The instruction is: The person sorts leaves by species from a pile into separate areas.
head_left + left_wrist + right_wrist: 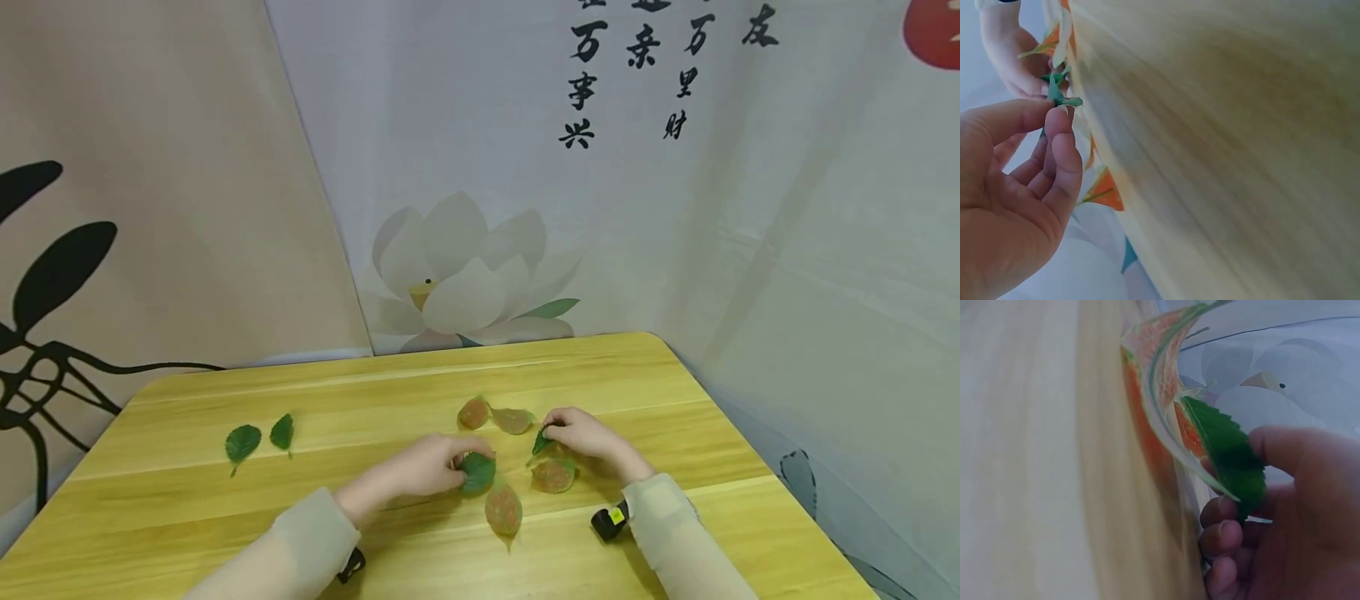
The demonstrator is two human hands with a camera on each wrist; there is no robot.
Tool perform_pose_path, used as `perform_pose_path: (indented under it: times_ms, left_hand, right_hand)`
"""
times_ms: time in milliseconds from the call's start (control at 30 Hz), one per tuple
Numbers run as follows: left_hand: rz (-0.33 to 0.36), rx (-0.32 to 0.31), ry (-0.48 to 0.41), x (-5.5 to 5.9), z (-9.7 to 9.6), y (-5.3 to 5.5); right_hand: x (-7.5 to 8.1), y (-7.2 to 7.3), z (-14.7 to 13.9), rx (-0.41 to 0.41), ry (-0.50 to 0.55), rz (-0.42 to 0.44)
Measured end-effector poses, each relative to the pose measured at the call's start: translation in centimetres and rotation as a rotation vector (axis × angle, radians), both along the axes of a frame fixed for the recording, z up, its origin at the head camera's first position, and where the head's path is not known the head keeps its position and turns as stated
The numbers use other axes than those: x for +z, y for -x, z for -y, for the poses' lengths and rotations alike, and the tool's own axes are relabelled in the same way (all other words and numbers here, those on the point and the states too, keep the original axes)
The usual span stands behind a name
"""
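Observation:
In the head view my left hand (pixel 431 467) pinches a serrated green leaf (pixel 477 473) between thumb and fingers, low over the table. The left wrist view shows that leaf (pixel 1058 94) nearly edge-on at the fingertips. My right hand (pixel 588 435) pinches another green leaf (pixel 540 442), held tilted; its toothed edge shows in the right wrist view, where a curled reddish leaf (pixel 1163 362) stands close beside it. Reddish leaves with green edges lie around the hands: one (pixel 553 475) below the right hand, one (pixel 503 509) below the left hand's leaf, two (pixel 473 413) (pixel 513 420) behind.
Two more green leaves, a broad one (pixel 242 444) and a smaller one (pixel 282 432), lie apart at the left of the wooden table (pixel 375 400). A printed curtain (pixel 480 167) with a lotus hangs behind the table's far edge.

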State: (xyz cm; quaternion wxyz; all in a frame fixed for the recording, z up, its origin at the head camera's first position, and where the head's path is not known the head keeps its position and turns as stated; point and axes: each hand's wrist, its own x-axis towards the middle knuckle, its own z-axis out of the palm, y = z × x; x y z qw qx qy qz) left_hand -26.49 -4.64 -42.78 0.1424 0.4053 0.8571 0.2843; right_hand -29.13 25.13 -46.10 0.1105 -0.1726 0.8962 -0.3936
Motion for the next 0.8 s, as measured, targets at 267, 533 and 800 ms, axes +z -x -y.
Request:
perform_pose_path:
  times_ms: [267, 533, 800]
  left_hand:
    - [0.066, 0.031, -0.059, -0.57, 0.56, 0.25]
    - [0.061, 0.02, -0.055, -0.68, 0.52, 0.32]
    - [0.062, 0.004, -0.051, -0.99, 0.36, 0.39]
  right_hand:
    - [-0.25, 0.09, 0.2, -0.059, 0.023, 0.005]
    - [-0.36, 0.26, 0.38, -0.161, 0.116, -0.002]
    - [-0.54, 0.35, 0.41, -0.322, 0.144, 0.022]
